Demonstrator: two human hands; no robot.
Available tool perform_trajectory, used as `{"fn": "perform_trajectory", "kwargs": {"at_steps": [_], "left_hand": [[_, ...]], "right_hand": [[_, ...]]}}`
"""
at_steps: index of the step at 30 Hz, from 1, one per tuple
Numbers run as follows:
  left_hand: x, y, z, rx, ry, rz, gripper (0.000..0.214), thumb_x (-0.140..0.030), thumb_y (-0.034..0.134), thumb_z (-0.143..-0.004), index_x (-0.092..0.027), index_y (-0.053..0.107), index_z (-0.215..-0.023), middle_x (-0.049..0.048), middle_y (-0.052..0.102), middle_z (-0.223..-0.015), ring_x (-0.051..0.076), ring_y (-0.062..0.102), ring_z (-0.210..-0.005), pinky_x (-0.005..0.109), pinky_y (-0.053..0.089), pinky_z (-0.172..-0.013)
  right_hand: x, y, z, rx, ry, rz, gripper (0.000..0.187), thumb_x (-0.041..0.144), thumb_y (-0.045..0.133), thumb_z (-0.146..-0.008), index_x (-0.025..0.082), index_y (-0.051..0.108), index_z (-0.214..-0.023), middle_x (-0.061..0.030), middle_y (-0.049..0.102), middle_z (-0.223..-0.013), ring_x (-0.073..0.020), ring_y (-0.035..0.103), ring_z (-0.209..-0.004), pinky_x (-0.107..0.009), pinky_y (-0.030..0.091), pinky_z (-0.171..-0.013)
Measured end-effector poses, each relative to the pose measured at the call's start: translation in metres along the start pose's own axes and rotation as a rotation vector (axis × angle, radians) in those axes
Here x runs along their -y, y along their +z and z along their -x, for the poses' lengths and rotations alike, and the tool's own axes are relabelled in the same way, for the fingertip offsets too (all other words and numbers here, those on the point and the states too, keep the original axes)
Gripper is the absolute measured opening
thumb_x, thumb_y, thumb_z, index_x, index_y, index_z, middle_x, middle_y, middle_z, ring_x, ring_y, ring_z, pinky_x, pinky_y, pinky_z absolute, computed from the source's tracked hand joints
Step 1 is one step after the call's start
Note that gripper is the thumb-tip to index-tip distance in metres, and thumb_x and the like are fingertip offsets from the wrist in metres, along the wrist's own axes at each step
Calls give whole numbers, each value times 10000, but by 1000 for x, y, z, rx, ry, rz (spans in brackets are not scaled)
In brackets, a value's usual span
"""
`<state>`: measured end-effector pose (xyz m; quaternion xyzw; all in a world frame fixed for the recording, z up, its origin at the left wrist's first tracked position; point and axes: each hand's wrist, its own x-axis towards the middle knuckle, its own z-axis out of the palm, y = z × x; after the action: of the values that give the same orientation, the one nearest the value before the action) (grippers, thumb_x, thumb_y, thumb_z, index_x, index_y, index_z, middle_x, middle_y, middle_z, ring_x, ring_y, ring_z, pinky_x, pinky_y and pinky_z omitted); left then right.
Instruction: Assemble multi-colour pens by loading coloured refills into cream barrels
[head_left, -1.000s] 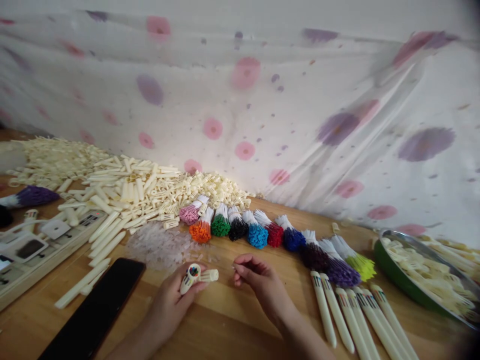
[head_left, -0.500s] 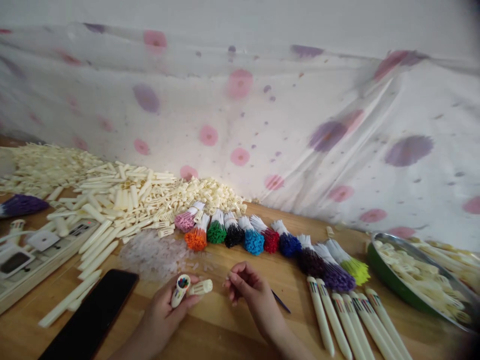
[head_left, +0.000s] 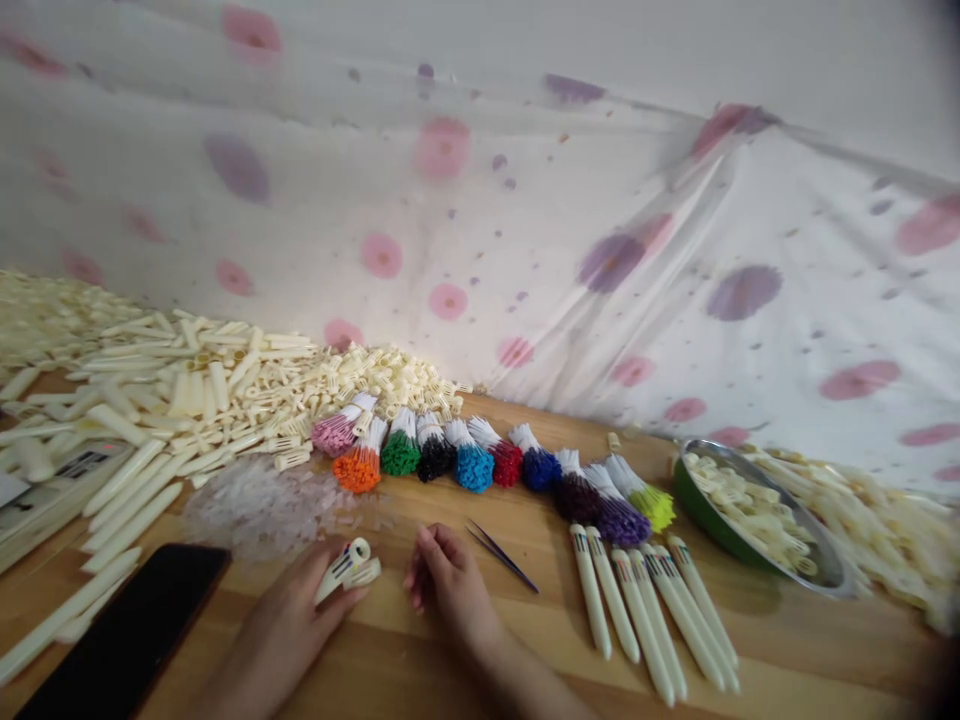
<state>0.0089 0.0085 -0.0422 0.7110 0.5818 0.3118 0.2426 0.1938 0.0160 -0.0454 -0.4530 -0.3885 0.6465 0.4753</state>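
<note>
between left hand [head_left: 289, 625] fingers, pen barrel [head_left: 343, 569]

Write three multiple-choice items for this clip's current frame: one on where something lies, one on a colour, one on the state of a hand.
1. Where do the tweezers lie?
A. In the green bowl
B. On the wooden table, just right of the right hand
C. On the black phone

2. What colour is the refill bundle nearest the green bowl?
A. Yellow-green
B. Orange
C. Pink

3. What is the left hand doing?
A. Lying flat and empty
B. Holding cream pen parts
C. Gripping the tweezers

Answers:
1 B: the tweezers rest on the bare table beside the right hand.
2 A: the yellow-green bundle ends the row next to the bowl.
3 B: its fingers wrap the cream pen parts, whose open end shows coloured tips.
</note>
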Motion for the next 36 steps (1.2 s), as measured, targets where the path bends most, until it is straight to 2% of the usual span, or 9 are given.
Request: {"fn": "perform_trajectory", "kwargs": {"at_steps": [5,13,17,24,29,32,36], "left_hand": [[7,2,-1,-1,21,-26,322,-340,577,-720,-185,619,-1000,122,716,-1031,308,653,-979,411,493,-873],[8,2,0,-1,50,-63,220,-323,544,-747,-245,630,-934,43,741,-933,273,685,-882,344,526,-774],[6,1,1,3,47,-86,204,-293,535,-753,-238,630,-925,36,745,-905,258,690,-849,331,525,-747],[3,-1,0,11,44,-100,267,-306,526,-738,-214,627,-968,76,743,-974,276,681,-906,356,517,-793],[5,-1,0,10,51,-112,244,-290,512,-750,-217,622,-955,71,743,-955,265,688,-883,339,521,-772],[7,-1,0,17,56,-120,247,-286,517,-758,-209,616,-970,77,738,-971,262,682,-906,329,518,-778],[7,-1,1,19,59,-118,258,-306,523,-764,-205,608,-985,87,731,-998,271,674,-925,337,509,-797]], "right_hand": [[-1,1,-3,-13,-10,-4,533,723,571,-624,212,420,-640,64,509,-445,-62,404,-306,-175,293,-312],[1,1,-5,-61,-43,-60,476,568,726,-534,201,483,-717,54,536,-555,-75,457,-391,-191,358,-357],[3,0,-2,-65,-46,-64,447,501,760,-525,188,513,-728,56,526,-568,-79,476,-428,-201,391,-396],[4,-1,2,-32,-34,-10,479,613,685,-585,197,451,-627,74,486,-487,-56,405,-363,-183,336,-350],[7,2,2,-21,-21,23,528,684,634,-567,213,411,-652,57,529,-508,-87,479,-391,-199,375,-361],[18,-6,8,-48,-19,56,517,661,644,-570,211,450,-733,46,555,-546,-103,503,-426,-216,406,-380],[46,-41,28,-134,-38,144,503,584,664,-598,195,502,-873,40,566,-573,-99,493,-445,-212,399,-406]]}}
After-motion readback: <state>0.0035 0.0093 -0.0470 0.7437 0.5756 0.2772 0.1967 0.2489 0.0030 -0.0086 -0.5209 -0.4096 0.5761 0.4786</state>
